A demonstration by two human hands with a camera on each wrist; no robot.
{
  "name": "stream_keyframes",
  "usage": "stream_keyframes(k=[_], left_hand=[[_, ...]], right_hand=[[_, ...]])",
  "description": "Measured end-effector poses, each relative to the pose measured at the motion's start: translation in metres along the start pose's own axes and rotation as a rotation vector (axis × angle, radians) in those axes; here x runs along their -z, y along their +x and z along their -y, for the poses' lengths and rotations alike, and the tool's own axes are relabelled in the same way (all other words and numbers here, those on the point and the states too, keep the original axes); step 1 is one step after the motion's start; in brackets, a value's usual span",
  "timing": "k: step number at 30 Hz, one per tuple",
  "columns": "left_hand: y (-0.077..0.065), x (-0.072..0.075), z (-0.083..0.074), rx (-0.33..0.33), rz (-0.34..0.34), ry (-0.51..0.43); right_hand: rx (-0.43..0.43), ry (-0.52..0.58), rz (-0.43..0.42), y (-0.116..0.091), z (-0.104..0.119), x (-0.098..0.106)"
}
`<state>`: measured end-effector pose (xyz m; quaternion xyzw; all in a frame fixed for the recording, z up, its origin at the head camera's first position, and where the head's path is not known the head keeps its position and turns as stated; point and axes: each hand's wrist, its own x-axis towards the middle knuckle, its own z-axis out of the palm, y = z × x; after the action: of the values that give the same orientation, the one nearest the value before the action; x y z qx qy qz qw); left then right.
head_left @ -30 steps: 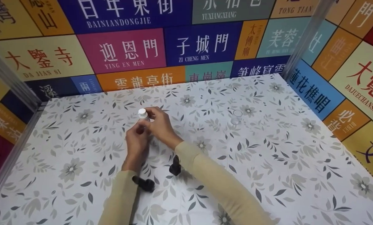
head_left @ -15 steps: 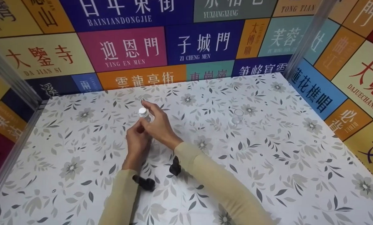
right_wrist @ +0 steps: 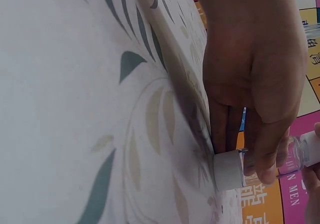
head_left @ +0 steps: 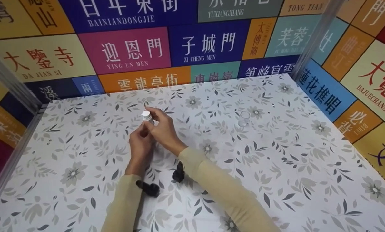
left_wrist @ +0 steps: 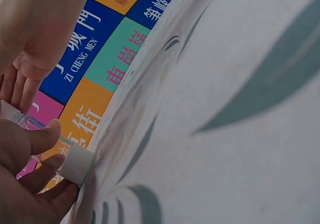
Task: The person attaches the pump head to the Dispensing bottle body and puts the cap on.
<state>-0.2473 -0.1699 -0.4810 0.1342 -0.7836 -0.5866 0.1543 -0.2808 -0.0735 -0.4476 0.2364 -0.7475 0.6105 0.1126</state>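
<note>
A small clear bottle with a white top (head_left: 146, 115) and a white base (right_wrist: 228, 170) stands upright on the table, between both hands. My left hand (head_left: 141, 141) grips the lower clear body from the near side; in the left wrist view its thumb (left_wrist: 46, 136) and fingers curl round it just above the base. From the right, my right hand (head_left: 164, 128) reaches over with thumb and index finger either side of the bottle's white top. In the right wrist view the right fingers (right_wrist: 312, 180) show only at the edge, beside that top. Hands hide much of the bottle's body.
A small clear, cup-like round piece (head_left: 244, 119) stands on the table to the right. White cloth (head_left: 270, 180) with grey flowers and leaves covers the table. Panels with coloured lettering (head_left: 208, 43) rise at the back and sides. A black camera (head_left: 149, 188) sits by the left wrist.
The right index finger spreads away from the bottle's top half a second ago, then comes partly back toward it. The left hand and bottle stay in place.
</note>
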Motion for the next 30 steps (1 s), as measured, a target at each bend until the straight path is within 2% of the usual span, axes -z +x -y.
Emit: stream_keyframes(k=[8,15,19,22,26,30], left_hand=[[0.002,0.0,0.0,-0.045,-0.049,0.116],[0.003,0.001,-0.001,-0.04,-0.03,0.078],[0.002,0.001,-0.001,-0.037,-0.043,0.095],[0.001,0.001,-0.001,-0.012,-0.023,0.071],[0.0,0.001,-0.001,0.015,0.002,0.013],[0.0,0.001,-0.002,0.019,0.002,0.002]], right_hand=[[0.009,-0.035,-0.011,-0.002,0.0,-0.002],[-0.078,-0.005,0.002,0.0,0.009,-0.004],[-0.077,-0.054,0.023,-0.002,0.012,-0.006],[-0.064,-0.067,0.013,-0.003,0.01,-0.008],[-0.054,0.002,-0.014,-0.004,0.008,-0.008],[-0.049,0.06,-0.03,-0.003,0.005,-0.009]])
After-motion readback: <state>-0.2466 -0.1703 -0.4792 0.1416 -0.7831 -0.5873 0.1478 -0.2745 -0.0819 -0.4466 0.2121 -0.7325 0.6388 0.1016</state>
